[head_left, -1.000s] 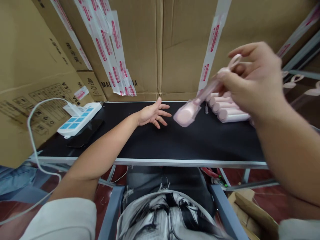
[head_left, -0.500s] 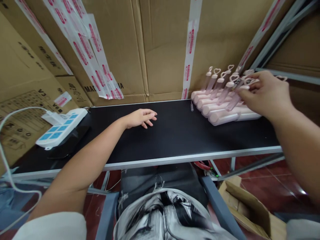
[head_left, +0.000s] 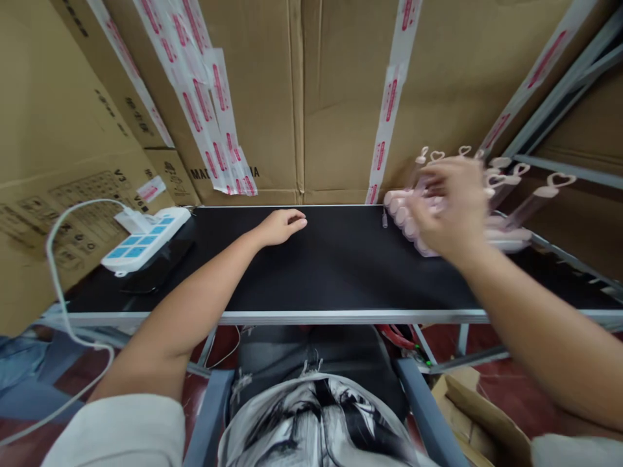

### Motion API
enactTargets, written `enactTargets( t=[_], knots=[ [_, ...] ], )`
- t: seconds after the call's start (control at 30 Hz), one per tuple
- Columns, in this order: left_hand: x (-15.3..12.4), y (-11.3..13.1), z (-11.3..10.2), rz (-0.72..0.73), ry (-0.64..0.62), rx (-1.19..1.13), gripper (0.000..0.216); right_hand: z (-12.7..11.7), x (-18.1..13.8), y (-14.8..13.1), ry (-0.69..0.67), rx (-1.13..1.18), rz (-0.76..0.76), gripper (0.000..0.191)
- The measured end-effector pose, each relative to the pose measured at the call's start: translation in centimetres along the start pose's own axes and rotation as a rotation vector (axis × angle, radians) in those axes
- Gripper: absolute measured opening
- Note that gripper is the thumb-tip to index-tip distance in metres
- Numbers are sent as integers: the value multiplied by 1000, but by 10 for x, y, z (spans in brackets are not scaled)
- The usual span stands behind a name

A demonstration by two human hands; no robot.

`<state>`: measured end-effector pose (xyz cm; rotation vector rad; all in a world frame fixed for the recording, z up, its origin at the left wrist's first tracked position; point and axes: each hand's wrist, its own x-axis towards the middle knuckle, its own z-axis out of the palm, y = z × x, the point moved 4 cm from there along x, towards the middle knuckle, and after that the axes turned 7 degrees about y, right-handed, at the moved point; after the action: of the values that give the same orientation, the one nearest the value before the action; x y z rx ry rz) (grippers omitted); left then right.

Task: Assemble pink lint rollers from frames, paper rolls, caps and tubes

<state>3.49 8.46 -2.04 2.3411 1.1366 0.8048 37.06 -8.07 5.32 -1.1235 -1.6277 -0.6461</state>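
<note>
Above the black tabletop (head_left: 335, 272), my left hand (head_left: 282, 227) is loosely curled, with a gap between thumb and fingers and nothing in it. My right hand (head_left: 450, 211) is smeared by motion over a group of pale pink tubes with heart-shaped loop tops. Its fingers are bent near the slanted tubes, and whether they hold one I cannot tell. One slanted tube with a heart loop (head_left: 535, 204) shows to the right of the hand. Beneath, a row of pink tubes lying down (head_left: 403, 214) shows its round ends; my hand hides the middle.
A small clear piece (head_left: 385, 219) lies left of the tubes. At left a white power strip (head_left: 146, 240) with a plugged-in cable sits by a dark phone-like slab (head_left: 158, 266). Taped cardboard boxes (head_left: 341, 97) stand behind the table. An open carton (head_left: 481, 415) is on the floor.
My right hand has moved left across the tubes, uncovering those at the right end. The fingers of my left hand have drawn closer together. The view has shifted slightly right.
</note>
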Motion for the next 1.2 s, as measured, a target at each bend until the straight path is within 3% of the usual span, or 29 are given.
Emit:
enactTargets(
  t=[0.07,0.13,0.23,0.33,0.53,0.73,0.93,1.2],
  knots=[
    [0,-4,1,60,16,187,52,51,-5,-37,-158,126,-89,46],
    [0,-11,4,80,-10,351,54,106,-14,-57,-378,204,-83,53],
    [1,-23,2,38,-13,440,53,174,-29,-53,-656,240,69,62],
    [3,-29,-6,14,25,434,50,207,-36,-33,-684,262,175,59],
    [8,-32,-35,0,195,377,45,206,-37,10,-535,290,275,61],
    [8,-44,-66,-30,438,246,46,193,-30,41,-259,409,431,78],
    [8,-52,-79,-103,549,215,42,199,-33,46,-254,447,483,80],
    [8,-59,-75,-116,557,200,41,201,-37,48,-237,457,533,76]
  ],
)
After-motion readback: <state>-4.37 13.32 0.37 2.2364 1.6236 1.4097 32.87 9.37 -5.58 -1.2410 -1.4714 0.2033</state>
